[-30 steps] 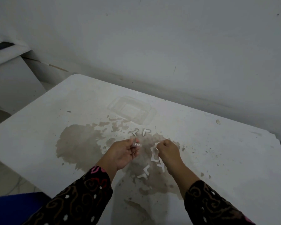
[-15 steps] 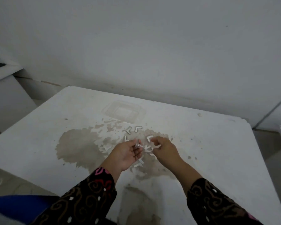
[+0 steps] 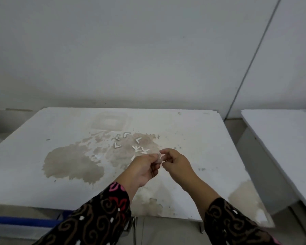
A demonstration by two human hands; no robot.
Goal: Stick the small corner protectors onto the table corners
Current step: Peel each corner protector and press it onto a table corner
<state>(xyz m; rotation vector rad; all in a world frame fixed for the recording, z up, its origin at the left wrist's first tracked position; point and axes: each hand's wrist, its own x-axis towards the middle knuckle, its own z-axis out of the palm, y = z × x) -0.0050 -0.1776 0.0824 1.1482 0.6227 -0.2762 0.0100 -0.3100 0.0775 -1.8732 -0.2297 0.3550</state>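
While spares lay on the counter just beyond, left hand and right hand pinched one corner protector together.

Table top was matt white, worn-looking with dull brown stained patches, loose corner protectors were smooth whitish plastic, held corner protector looked translucent, tray was clear plastic, sleeves were patterned cloth, wall was plain matt white

Plain white wall behind, flat diffuse light; thin dark vertical seam at right; worn white table, brown stain patches; second white table beside it at right; grey floor in the gap; blue object lower left.
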